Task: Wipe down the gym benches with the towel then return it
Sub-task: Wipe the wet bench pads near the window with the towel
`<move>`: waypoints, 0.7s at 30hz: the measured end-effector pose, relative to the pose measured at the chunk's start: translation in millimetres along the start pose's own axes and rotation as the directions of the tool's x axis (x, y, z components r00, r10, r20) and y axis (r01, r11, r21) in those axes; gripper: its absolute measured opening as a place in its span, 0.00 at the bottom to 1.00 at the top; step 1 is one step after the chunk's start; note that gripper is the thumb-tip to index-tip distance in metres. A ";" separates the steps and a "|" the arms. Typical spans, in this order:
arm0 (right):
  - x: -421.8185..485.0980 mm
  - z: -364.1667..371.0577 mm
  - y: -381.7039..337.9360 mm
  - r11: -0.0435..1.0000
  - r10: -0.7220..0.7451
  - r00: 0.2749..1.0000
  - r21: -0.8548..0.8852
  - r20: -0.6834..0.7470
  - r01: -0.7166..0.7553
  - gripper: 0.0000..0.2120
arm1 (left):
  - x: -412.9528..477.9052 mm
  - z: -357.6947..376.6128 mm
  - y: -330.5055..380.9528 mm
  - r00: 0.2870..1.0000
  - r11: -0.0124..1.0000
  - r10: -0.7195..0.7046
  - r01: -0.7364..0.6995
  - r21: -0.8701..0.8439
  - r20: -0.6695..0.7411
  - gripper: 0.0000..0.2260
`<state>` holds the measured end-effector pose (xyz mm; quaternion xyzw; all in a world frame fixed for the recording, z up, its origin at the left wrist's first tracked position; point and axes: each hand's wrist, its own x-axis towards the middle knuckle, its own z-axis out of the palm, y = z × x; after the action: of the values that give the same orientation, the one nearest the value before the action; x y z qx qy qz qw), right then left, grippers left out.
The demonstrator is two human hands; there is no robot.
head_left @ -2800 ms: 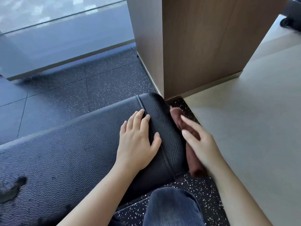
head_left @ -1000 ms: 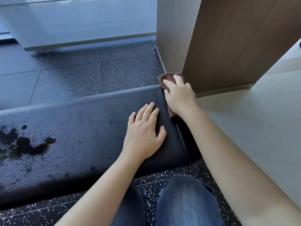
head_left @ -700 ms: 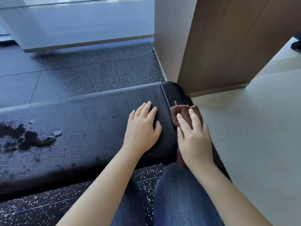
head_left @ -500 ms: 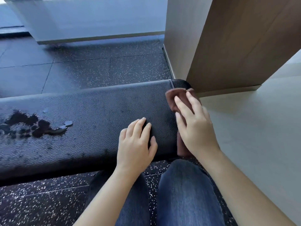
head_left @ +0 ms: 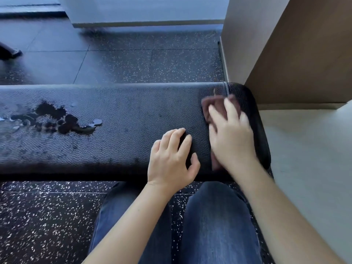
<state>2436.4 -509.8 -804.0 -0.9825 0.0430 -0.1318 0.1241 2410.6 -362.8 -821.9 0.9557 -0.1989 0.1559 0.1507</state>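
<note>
Bare forearms (head_left: 133,221), sleeveless to the frame; blue denim jeans (head_left: 215,225).

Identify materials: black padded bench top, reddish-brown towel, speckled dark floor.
Black padded bench top: likely vinyl or faux leather, semi-matte; pebbled grain, stitched seam at its right end. Reddish-brown towel: soft cloth, matte, maybe microfibre; it folds under the right hand, but blur hides the weave. Speckled dark floor: probably rubber gym tiles, matte; white flecks, straight joints.
</note>
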 end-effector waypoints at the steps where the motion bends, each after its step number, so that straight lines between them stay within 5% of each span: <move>1: -24.0 -3.9 -1.7 1.000 -0.016 1.000 0.019 -0.023 0.016 0.20 | -0.1 -0.1 -0.1 1.000 1.000 0.004 -0.004 0.012 -0.004 0.18; 7: 41.7 13.4 4.5 0.999 -0.045 0.997 0.011 0.057 0.044 0.20 | -3.2 0.7 1.5 1.000 0.999 0.023 -0.022 0.045 -0.018 0.19; 11: 122.2 20.7 -2.2 0.996 0.084 0.969 -0.050 0.234 -0.074 0.18 | -6.0 0.7 -0.2 0.999 0.998 0.033 -0.031 0.060 -0.033 0.18; 17: -12.1 5.7 -17.7 1.000 -0.019 0.999 0.008 0.032 0.018 0.20 | -6.6 -4.9 -6.0 0.995 0.999 0.023 -0.018 0.047 -0.095 0.15; 21: -28.8 7.8 -21.8 1.000 -0.018 0.999 0.026 0.030 0.017 0.19 | -10.5 -6.0 -13.6 0.996 0.999 -0.018 0.022 0.042 -0.090 0.15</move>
<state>2412.0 -483.6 -812.9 -0.9831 0.0307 -0.1185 0.1364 2405.8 -345.3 -823.3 0.9528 -0.1788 0.2012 0.1406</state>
